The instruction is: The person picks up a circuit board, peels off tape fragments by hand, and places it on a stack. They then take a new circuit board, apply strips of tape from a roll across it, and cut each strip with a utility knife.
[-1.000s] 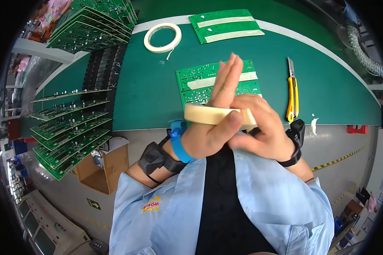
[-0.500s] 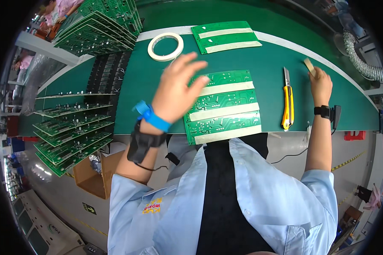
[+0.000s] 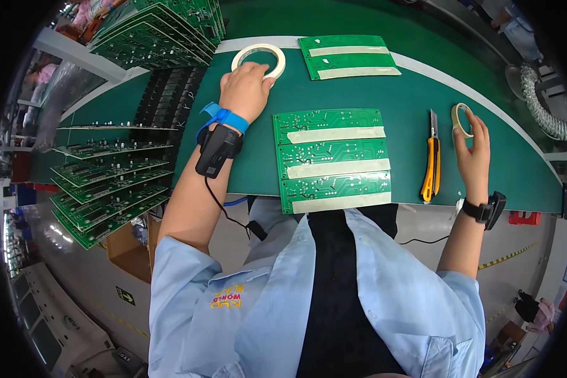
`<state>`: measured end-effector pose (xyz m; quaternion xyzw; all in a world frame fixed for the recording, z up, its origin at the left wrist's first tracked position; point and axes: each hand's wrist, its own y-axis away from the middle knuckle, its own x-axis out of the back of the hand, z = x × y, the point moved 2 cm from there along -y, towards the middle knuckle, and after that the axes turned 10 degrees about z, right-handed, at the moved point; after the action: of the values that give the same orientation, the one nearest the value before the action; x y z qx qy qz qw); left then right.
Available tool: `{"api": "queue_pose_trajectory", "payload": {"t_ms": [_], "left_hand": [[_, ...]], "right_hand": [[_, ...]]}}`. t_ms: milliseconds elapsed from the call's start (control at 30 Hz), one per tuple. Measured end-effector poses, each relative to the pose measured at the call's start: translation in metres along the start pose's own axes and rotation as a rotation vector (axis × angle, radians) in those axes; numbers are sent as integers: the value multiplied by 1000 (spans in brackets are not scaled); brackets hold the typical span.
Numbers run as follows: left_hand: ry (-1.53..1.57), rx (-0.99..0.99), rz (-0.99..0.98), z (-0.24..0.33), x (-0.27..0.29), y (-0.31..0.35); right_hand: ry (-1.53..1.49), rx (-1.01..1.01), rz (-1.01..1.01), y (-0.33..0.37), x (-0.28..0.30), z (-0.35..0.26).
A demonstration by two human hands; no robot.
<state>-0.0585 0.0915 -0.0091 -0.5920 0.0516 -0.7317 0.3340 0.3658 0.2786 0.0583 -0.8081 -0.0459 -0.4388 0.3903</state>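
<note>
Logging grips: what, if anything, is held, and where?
The right hand holds the small roll by its near rim; whether the left hand grips the large roll is unclear.

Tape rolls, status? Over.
Left hand at larger tape roll. Right hand at smaller tape roll. Yellow cutter, blade out, between taped green panel and right hand.

Bare tabletop point(image 3: 409, 126) lies between the nearer circuit panel point(image 3: 334, 150) and the right hand point(image 3: 474, 146); the cutter point(image 3: 431, 167) (blade out) obstructs it.
</note>
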Motion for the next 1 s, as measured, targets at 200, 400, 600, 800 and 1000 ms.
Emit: {"api": "queue_pose_trajectory", "payload": {"t_ms": [200,400,600,800,1000], "left_hand": [[-12,-16,53,9,13,6],[1188,515,106,27,38,21],[1792,593,-108,80,67,58],[1964,388,-79,128,67,82],[1699,223,53,138,65,93]], "right_hand": [[-289,77,-27,20,7,-84],[-502,27,-175,30,3,-123],[-710,5,-380,32,3,-160],[-928,12,-401,45,-13,-188],[-1273,-322,-431,60,-35,-195]]}}
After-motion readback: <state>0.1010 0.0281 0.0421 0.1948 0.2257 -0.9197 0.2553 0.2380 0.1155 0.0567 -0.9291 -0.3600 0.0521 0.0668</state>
